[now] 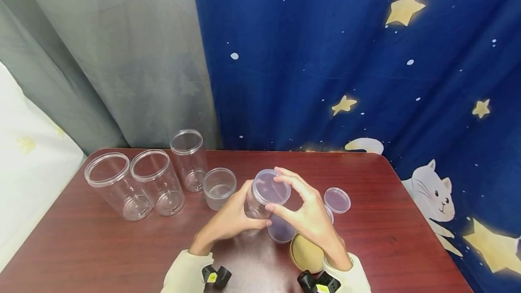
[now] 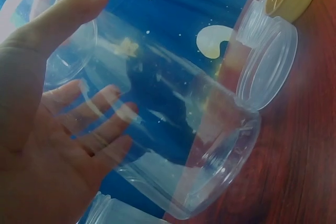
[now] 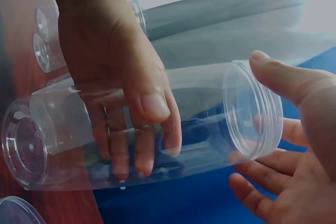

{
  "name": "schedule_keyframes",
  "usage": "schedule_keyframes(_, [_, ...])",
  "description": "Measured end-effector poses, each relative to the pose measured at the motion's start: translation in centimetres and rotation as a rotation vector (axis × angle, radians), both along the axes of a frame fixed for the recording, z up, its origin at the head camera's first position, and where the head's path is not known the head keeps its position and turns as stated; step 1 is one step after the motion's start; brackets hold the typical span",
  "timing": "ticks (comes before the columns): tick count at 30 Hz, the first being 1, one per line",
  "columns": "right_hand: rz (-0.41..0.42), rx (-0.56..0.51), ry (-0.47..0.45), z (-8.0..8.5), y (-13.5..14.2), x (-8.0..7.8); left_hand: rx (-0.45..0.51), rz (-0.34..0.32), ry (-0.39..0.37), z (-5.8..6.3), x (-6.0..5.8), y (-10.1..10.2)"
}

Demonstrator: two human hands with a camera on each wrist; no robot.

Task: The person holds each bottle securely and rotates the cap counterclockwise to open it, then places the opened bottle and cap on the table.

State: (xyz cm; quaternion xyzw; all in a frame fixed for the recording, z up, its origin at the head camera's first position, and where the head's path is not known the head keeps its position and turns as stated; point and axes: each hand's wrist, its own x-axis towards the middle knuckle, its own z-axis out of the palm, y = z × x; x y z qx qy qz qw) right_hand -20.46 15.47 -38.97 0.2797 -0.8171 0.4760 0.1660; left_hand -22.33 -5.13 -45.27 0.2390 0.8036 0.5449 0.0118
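A tall clear plastic jar (image 1: 253,209) is held over the table in front of me, with a translucent lid (image 1: 271,187) across its mouth. My left hand (image 1: 231,215) grips the jar's body from the left, thumb on the near side and fingers round the far side. The right hand (image 1: 310,214) holds the lid's edge between thumb and fingers. In the left wrist view the jar's clear wall (image 2: 163,103) runs down to its base near the tabletop. The right wrist view shows the ringed rim (image 3: 257,114) between the right thumb and fingers.
On the left stand three tall clear jars, one a front jar (image 1: 160,189), and a short clear jar (image 1: 220,184). To the right lie translucent lids, including a small lid (image 1: 337,200) and a larger lid (image 1: 281,230), plus a gold lid (image 1: 306,253) by the right wrist.
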Motion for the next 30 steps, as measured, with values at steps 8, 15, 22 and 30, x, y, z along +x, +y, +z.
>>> schedule_keyframes(8, [0.082,-0.009,-0.05,0.0,0.3,-0.1,-0.006,-0.064,-0.019,0.2,0.0,-0.5])
schedule_keyframes(15, [0.138,-0.03,-0.08,0.2,0.5,-0.2,-0.008,-0.111,-0.061,0.4,-0.1,-0.9])
schedule_keyframes(22, [0.19,-0.031,-0.117,0.1,0.4,0.0,-0.003,-0.098,-0.053,0.2,0.0,-1.1])
schedule_keyframes(30, [0.038,-0.065,-0.056,-0.2,-0.7,0.2,0.077,-0.015,-0.063,0.2,0.1,-0.5])
